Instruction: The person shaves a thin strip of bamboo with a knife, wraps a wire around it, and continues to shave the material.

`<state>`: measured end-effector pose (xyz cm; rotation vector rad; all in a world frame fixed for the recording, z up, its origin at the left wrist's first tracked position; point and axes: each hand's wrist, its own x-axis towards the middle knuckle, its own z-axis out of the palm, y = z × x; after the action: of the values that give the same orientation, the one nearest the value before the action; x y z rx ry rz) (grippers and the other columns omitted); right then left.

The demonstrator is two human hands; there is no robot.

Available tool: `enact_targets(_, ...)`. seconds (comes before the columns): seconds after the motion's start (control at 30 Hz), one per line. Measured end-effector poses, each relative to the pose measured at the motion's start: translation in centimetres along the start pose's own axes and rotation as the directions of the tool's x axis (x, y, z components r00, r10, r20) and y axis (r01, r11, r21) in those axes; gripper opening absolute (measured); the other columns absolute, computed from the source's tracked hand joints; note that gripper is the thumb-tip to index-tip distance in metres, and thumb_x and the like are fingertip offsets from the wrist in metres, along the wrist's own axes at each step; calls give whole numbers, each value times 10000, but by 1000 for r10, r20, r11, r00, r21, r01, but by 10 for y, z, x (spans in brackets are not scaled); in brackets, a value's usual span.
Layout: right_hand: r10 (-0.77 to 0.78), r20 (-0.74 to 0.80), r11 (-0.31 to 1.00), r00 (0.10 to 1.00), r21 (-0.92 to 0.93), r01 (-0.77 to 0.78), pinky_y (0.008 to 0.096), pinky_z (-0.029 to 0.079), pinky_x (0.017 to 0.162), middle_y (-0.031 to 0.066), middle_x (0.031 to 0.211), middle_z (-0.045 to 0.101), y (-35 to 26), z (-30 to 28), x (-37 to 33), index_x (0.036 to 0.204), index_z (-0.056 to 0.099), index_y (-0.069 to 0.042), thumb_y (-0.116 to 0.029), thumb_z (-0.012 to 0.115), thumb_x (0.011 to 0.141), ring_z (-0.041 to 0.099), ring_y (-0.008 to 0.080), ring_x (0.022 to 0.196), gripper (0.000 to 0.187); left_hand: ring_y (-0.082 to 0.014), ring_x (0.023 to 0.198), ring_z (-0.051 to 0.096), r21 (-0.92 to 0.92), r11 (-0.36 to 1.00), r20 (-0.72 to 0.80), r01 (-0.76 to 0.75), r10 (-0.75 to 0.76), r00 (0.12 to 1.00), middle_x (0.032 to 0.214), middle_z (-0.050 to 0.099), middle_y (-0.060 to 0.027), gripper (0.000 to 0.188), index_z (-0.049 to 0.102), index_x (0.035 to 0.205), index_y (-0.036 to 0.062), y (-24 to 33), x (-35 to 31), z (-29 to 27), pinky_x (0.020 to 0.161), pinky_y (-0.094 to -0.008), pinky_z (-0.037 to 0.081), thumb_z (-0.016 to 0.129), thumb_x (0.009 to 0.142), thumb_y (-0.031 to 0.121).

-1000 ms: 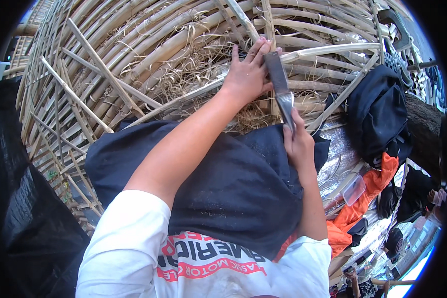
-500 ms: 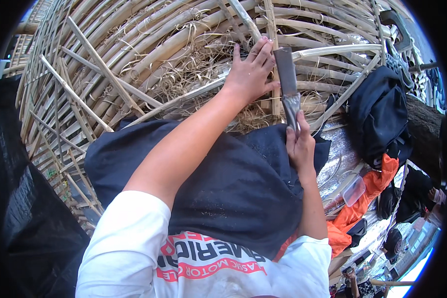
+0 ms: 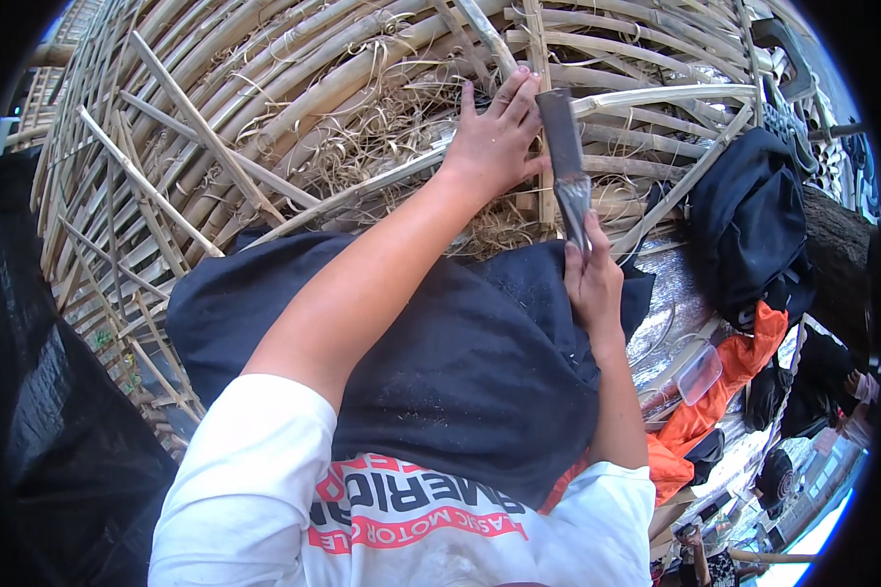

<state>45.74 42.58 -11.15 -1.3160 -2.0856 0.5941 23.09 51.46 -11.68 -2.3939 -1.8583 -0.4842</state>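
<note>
My right hand (image 3: pixel 595 279) is wrapped round the dark metal handle of a broad-bladed knife (image 3: pixel 562 137). Its blade points away from me, lying over an upright bamboo strip (image 3: pixel 546 207). Just left of the blade, my left hand (image 3: pixel 496 137) lies palm down with fingers stretched and spread, against the bamboo strips. The thumb reaches toward the blade. Under my left fingers runs the end of another pale strip (image 3: pixel 486 37); what the palm touches is hidden. Dark cloth (image 3: pixel 460 342) covers my lap below both hands.
Curved bamboo slats (image 3: pixel 333 93) spread across the far side, with curled shavings (image 3: pixel 362 147) among them. To the right are a black bag (image 3: pixel 749 220), orange cloth (image 3: pixel 724 382) and a clear plastic box (image 3: pixel 698 376). Black sheeting (image 3: pixel 59 421) hangs at left. Another person (image 3: pixel 700 558) is at lower right.
The knife has shifted slightly to the left and away from me, its blade tilting a little more. My left hand has hardly moved.
</note>
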Motion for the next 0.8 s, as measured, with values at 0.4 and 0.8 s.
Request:
enact_targets(0.4, 54, 22, 997, 998, 51, -55, 472, 545, 705, 236, 1130, 664, 1, 1, 1, 1399, 426, -120, -146, 584, 953, 679, 419, 879, 474, -271, 1502, 161, -5, 1000, 57, 3, -3, 998, 1571, 261, -127, 897, 298, 1535, 180, 2, 1, -4, 1062, -695, 320, 666, 803, 546)
enact_targets(0.8, 46, 48, 997, 998, -71, -42, 482, 549, 694, 241, 1144, 659, 5, 1, -3, 1395, 420, -112, -118, 597, 945, 679, 426, 884, 483, -247, 1499, 171, 7, 1000, -14, -29, 29, 999, 1558, 291, -115, 817, 401, 1480, 137, 1, -2, 1, 1056, -713, 301, 619, 833, 586)
